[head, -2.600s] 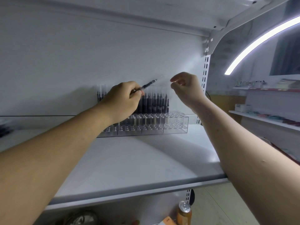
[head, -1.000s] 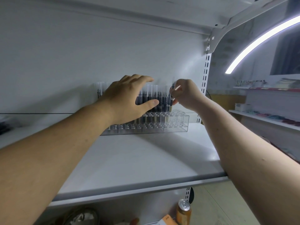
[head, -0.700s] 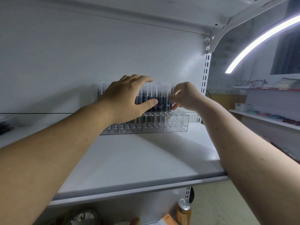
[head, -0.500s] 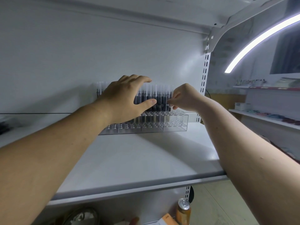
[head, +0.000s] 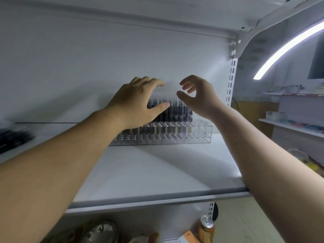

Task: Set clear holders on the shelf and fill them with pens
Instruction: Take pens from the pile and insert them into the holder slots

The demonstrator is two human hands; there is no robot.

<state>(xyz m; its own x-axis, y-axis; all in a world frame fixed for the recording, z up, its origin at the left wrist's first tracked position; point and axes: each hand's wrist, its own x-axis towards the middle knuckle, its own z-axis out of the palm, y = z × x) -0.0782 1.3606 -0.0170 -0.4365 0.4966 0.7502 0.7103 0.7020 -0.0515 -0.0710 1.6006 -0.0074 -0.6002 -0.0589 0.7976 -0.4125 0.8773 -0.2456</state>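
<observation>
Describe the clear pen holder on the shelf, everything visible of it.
The clear holder is a long, low rack that looks like transparent acrylic, its top a grid of round holes. It sits flat toward the back of the white shelf. Dark pens stand upright in its rear rows; the front rows and right end look empty. The left hand hides its left part, contact unclear; the right hand hovers above, apart from it.

Your bare forearms reach forward, side by side. Your left hand (head: pixel 138 102) is spread palm down, thumb out. Your right hand (head: pixel 199 98) hangs near it, fingers loosely curled, holding nothing.
</observation>
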